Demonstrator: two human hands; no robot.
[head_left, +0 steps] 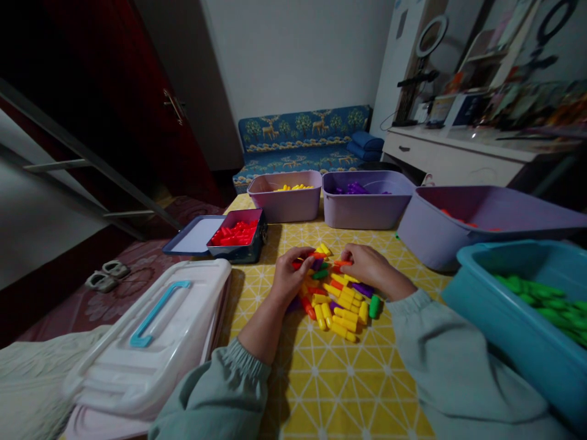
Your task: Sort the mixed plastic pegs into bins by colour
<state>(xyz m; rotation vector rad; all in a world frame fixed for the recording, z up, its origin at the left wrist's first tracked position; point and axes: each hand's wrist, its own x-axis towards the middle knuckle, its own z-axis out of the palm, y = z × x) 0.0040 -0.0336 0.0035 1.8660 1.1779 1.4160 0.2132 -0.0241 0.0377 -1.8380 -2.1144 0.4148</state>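
Observation:
A pile of small coloured plastic pegs [338,303], mostly yellow with some orange, purple and green, lies on the yellow patterned tablecloth [330,379]. My left hand [290,272] rests on the pile's left side, fingers curled around several pegs. My right hand [367,264] sits at the pile's far right edge, fingertips pinched on an orange peg [343,263]. Both sleeves are pale green.
A small box of red pegs [236,233] with its lid beside it stands far left. Behind the pile stand a pink tub of yellow pegs [285,197], two purple tubs [367,200] [481,221], and a blue tub of green pegs [527,305] at right. A white lidded case [156,330] lies near left.

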